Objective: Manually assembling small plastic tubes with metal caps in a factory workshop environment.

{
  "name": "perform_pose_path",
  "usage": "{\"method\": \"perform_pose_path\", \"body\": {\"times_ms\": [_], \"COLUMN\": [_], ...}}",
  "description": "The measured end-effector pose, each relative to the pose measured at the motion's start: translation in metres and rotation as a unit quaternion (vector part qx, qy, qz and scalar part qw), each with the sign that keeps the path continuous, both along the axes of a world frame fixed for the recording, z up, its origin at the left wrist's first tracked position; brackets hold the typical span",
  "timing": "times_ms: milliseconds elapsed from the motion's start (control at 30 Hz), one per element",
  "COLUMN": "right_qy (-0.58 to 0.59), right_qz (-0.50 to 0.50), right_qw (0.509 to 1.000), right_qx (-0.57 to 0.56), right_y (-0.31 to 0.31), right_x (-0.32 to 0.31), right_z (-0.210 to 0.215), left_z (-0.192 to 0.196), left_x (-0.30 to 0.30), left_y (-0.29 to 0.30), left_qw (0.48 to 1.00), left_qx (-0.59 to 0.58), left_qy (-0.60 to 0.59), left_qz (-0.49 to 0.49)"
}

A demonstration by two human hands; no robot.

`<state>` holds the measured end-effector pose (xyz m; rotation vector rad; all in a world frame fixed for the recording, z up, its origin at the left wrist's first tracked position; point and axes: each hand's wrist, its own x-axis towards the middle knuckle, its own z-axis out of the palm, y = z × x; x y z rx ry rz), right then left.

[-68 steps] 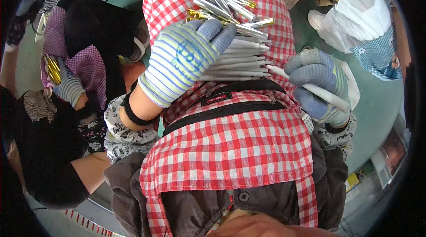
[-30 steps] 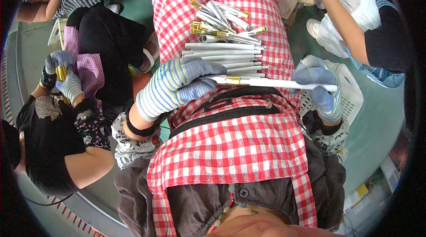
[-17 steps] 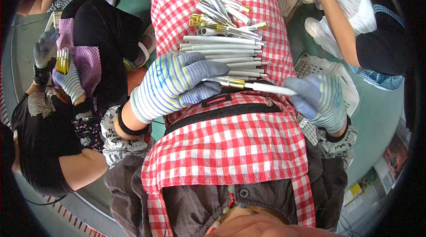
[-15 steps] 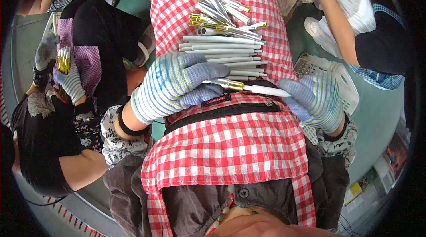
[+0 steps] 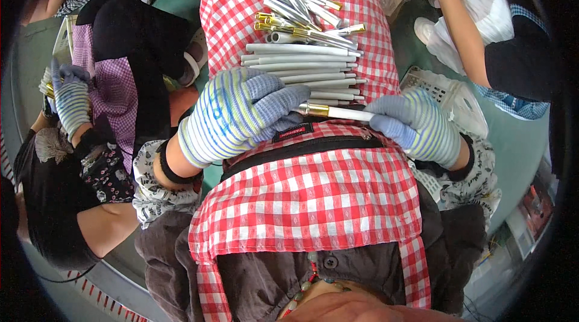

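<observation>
The left hand [image 5: 238,117], in a blue, white and yellow striped knit glove, is closed around a thin, shiny metal tube with a gold end [image 5: 318,110]; the fingers hide much of the tube, and the gold end pokes out to the right. The right hand [image 5: 419,124], in a matching glove, pinches a smooth, round white stick [image 5: 351,114] between thumb and fingers; the stick's other end is hidden there. Stick and gold end meet in a nearly straight line, over the lap of the red and white checked cloth apron [image 5: 313,195]; I cannot tell if one is pushed inside the other.

On the apron, just past the hands, more white sticks [image 5: 301,59] lie side by side; past them is a messy heap of silver tubes with gold ends [image 5: 286,11]; a white plastic basket with holes [image 5: 434,84] sits lower down, partly behind the right hand.

The step in hand looks like fitting stick and tube together; the next move seems to call for firm grips, both parts kept straight, and a careful push.
</observation>
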<state>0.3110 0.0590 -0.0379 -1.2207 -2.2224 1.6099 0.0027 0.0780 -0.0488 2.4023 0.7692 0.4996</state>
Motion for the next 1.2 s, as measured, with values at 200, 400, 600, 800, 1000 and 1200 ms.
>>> {"method": "perform_pose_path", "body": {"times_ms": [200, 400, 600, 800, 1000, 1200], "right_qy": [0.068, 0.022, -0.054, 0.127, -0.205, -0.017], "right_qz": [-0.020, -0.022, 0.049, -0.438, -0.498, -0.693], "right_qw": [0.977, 0.986, 0.961, 0.890, 0.821, 0.719], "right_qx": [-0.202, -0.163, 0.266, -0.015, 0.190, -0.037], "right_y": [0.007, 0.004, -0.002, -0.093, -0.194, -0.197], "right_x": [0.001, 0.025, 0.057, 0.187, 0.261, 0.245], "right_z": [-0.008, -0.017, -0.053, -0.083, -0.149, -0.179], "left_z": [0.001, 0.000, -0.005, 0.008, -0.020, -0.018], "left_x": [0.003, 0.037, 0.100, 0.107, 0.101, 0.101], "left_y": [-0.002, 0.005, 0.020, 0.013, 0.033, 0.033], "left_qw": [0.996, 0.992, 0.990, 0.988, 0.963, 0.960], "left_qx": [0.073, 0.113, 0.027, 0.080, 0.119, 0.114], "left_qy": [0.045, 0.037, 0.096, 0.125, 0.241, 0.251], "left_qz": [-0.027, -0.043, -0.097, -0.046, -0.038, -0.053]}}
